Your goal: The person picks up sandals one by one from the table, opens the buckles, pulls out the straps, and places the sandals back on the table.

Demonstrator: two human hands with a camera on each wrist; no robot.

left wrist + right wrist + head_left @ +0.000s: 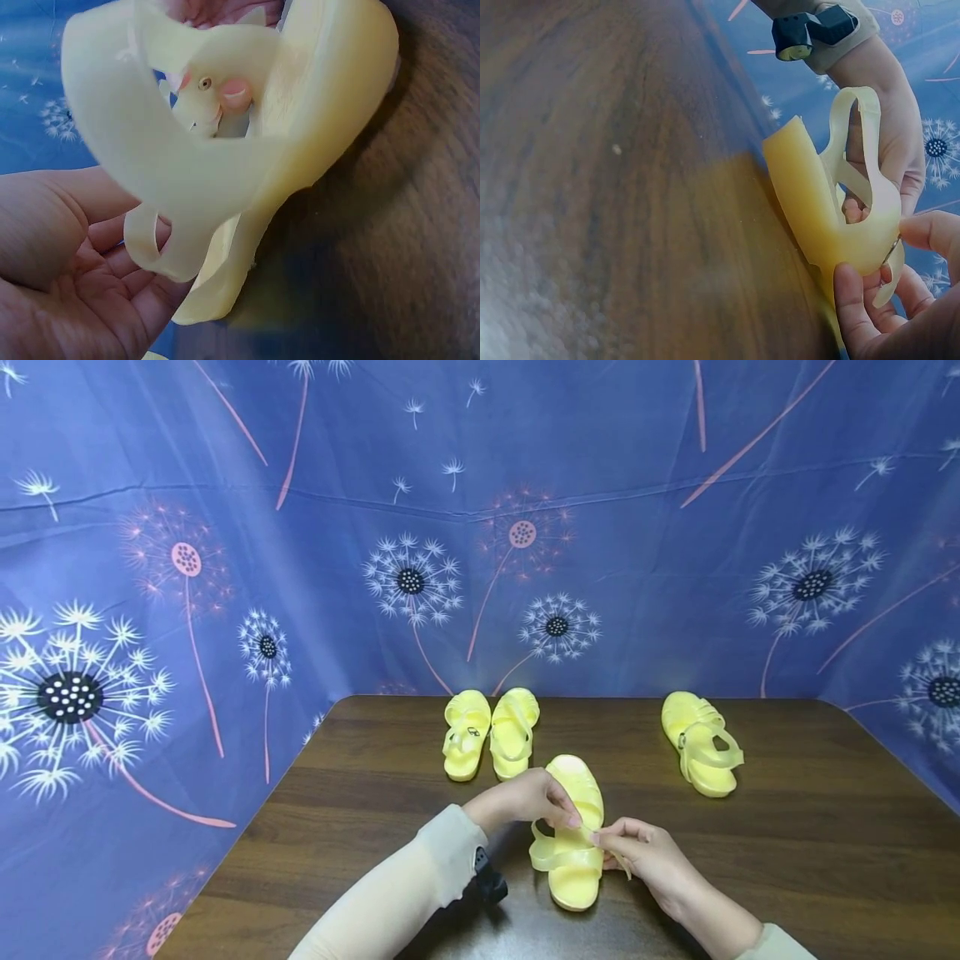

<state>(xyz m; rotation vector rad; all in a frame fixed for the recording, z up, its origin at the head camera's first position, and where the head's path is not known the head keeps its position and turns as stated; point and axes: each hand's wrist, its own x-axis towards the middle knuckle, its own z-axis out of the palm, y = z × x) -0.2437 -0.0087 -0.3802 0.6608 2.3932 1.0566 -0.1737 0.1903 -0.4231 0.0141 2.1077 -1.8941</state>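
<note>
A yellow jelly sandal (576,885) lies sole down on the table, toe toward the far side, between both hands. From its left, my left hand (534,797) pinches the thin ankle strap over the opening. At the sandal's right side, my right hand (651,857) grips the strap near a small metal buckle (893,246). The strap's loose end (889,283) sticks out past the right fingers in the right wrist view. The wide heel band (112,90) stands raised in the left wrist view, with right fingertips (237,91) showing behind the strap.
Two more yellow sandals, one left (467,735) and one right (514,735), stand side by side at the back of the wooden table (337,827). A single sandal (701,745) lies at the back right. Blue dandelion-print cloth (480,568) hangs behind the table.
</note>
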